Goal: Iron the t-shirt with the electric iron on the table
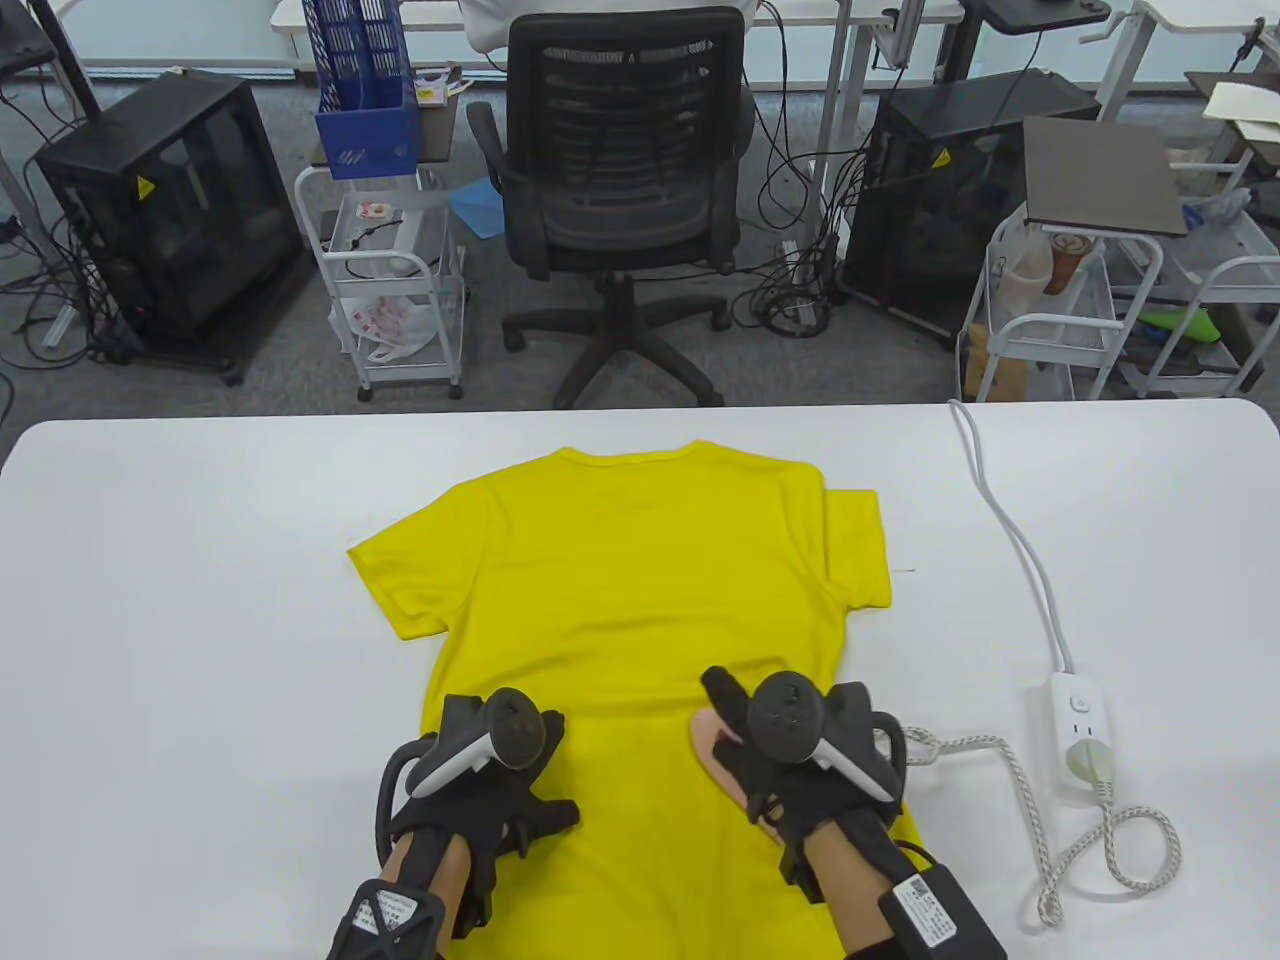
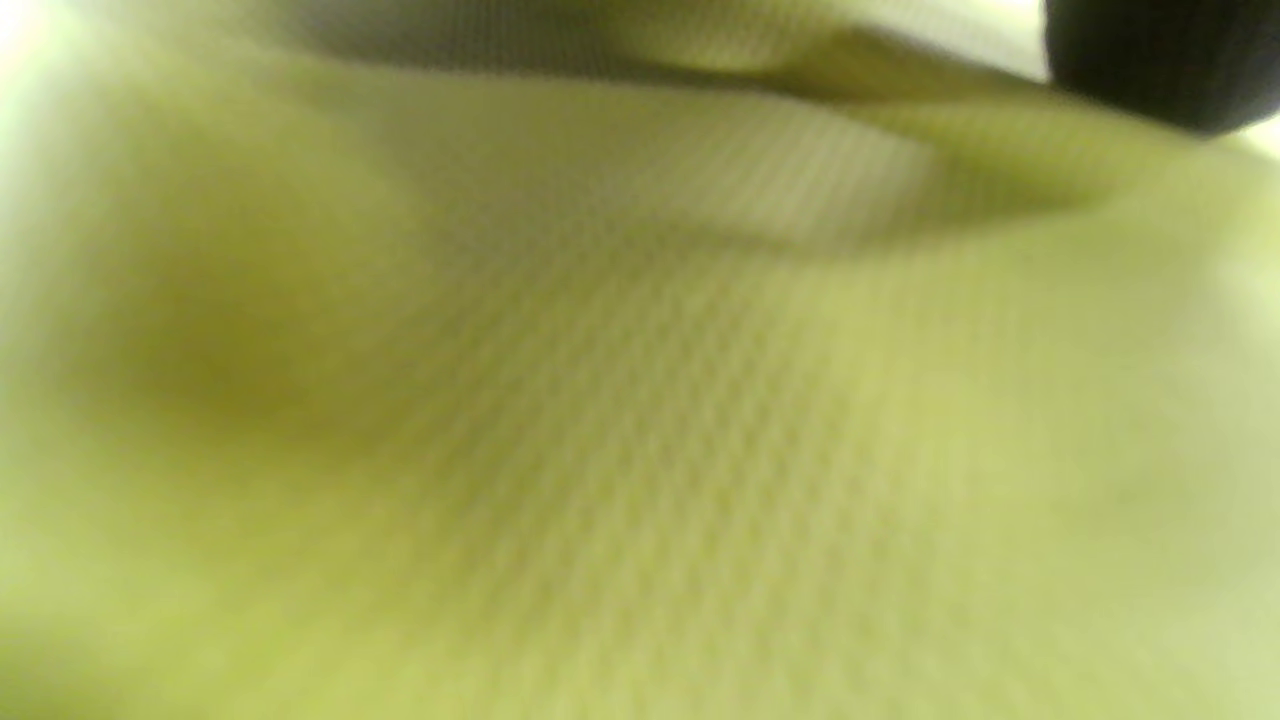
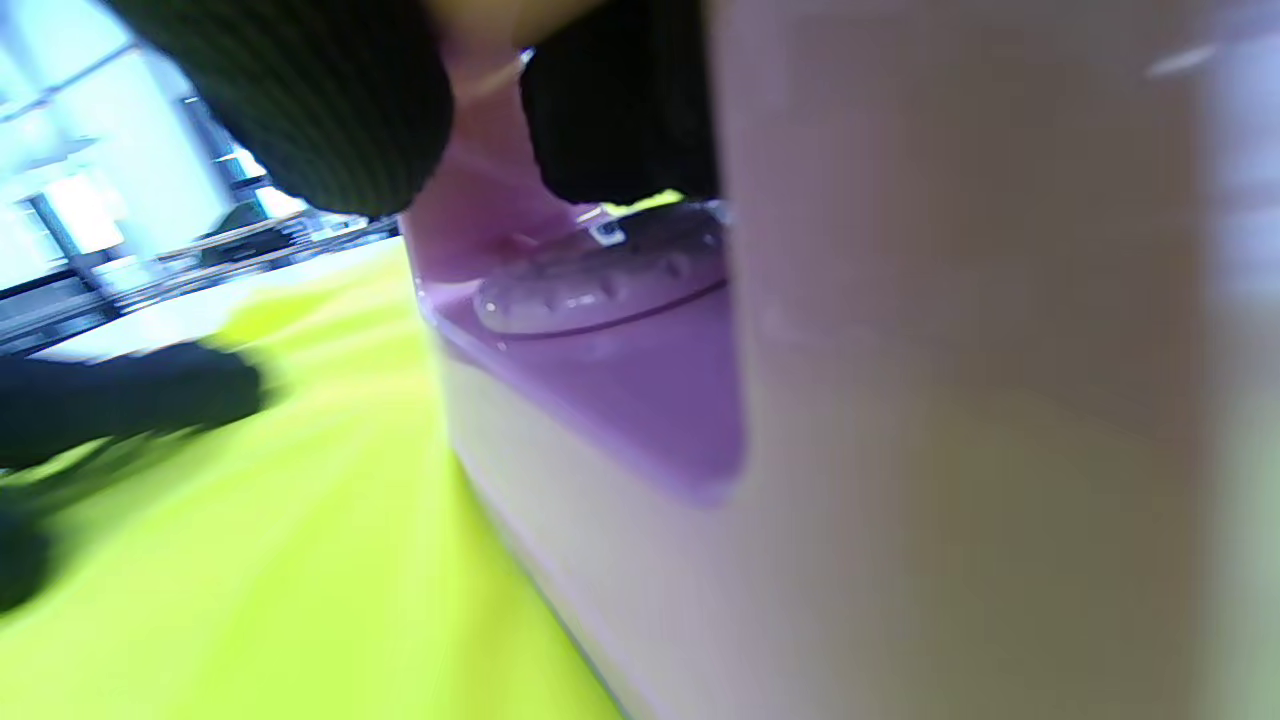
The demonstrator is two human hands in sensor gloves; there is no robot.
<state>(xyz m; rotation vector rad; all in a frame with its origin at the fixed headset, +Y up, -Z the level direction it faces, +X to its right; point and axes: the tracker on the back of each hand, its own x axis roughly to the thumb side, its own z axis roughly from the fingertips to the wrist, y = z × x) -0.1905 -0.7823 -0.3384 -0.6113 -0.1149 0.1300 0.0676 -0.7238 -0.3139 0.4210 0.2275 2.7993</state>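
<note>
A yellow t-shirt (image 1: 630, 590) lies flat on the white table (image 1: 200, 600), collar away from me. My right hand (image 1: 790, 740) grips a pink electric iron (image 1: 715, 755) that rests on the shirt's lower right part. The iron fills the right wrist view (image 3: 900, 400), with gloved fingers (image 3: 330, 110) over its handle. My left hand (image 1: 490, 770) rests flat on the shirt's lower left part. The left wrist view shows only blurred yellow cloth (image 2: 640, 400) close up and one dark fingertip (image 2: 1150, 60).
The iron's braided cord (image 1: 1020, 790) runs right to a white power strip (image 1: 1080, 730), whose cable (image 1: 1010, 520) leads off the table's far edge. A black office chair (image 1: 620, 180), carts and computer cases stand beyond the table.
</note>
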